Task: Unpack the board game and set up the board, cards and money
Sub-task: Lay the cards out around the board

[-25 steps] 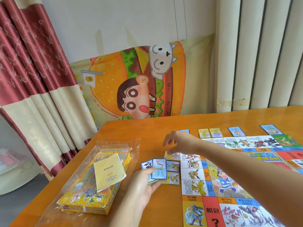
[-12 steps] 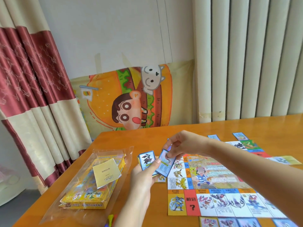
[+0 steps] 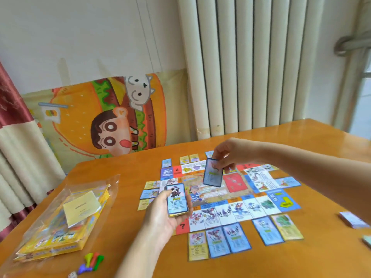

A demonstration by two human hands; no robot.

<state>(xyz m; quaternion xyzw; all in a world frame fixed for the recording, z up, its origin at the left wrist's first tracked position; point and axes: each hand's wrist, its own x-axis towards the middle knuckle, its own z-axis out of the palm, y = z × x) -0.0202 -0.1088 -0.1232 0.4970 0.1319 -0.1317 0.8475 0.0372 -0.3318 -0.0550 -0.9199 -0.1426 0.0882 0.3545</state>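
The colourful game board [image 3: 230, 189] lies flat on the orange table [image 3: 301, 257]. Property cards ring it: several at its near edge [image 3: 228, 240], some at the left [image 3: 149, 193], some along the far edge [image 3: 189, 159]. My left hand [image 3: 160, 215] grips a stack of cards [image 3: 177, 200] face up, near the board's left side. My right hand [image 3: 225, 155] pinches a single blue-bordered card [image 3: 212, 175] by its top edge and holds it hanging above the board's middle.
The yellow game box [image 3: 56, 233] in a clear plastic bag lies at the left with a yellow leaflet [image 3: 81, 207] on it. Coloured pawns [image 3: 92, 261] and a die [image 3: 72, 274] sit near the front edge. Two paper stacks [image 3: 353, 219] lie at the right.
My right hand has drawn one card off the stack and carried it right, over the board's middle. The camera view has swung right and back, showing the whole board.
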